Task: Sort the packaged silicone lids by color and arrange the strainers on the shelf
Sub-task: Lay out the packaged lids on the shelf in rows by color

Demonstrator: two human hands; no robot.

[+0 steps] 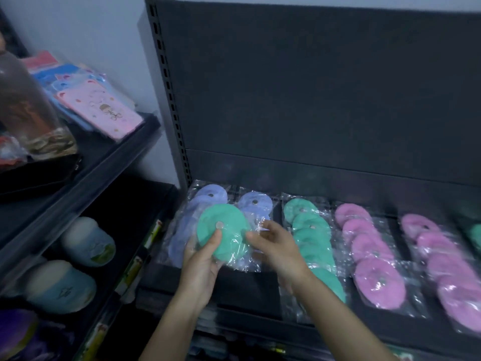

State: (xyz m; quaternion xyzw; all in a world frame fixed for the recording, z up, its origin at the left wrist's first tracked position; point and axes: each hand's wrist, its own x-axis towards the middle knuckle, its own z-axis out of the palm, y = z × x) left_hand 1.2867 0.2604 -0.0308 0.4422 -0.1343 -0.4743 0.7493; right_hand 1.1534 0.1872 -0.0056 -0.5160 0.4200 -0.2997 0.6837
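Dark shelf [247, 287]: bagged lids in rows, left to right blue row [187, 230], green row [312, 235], two pink rows [369, 256]; rightmost cut off by frame. Green lid pack [223, 230], round, metal stud at centre, held over blue row: left hand [200, 269] thumb on face, fingers beneath; right hand [276, 246] pinches its right edge. Side-shelf [117, 157] print too blurred to read.

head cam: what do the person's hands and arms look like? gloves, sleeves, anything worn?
Left hand and right hand: bare, no gloves, no rings or watch visible. Left forearm and right forearm are uncovered down to the frame edge; no sleeves in view.
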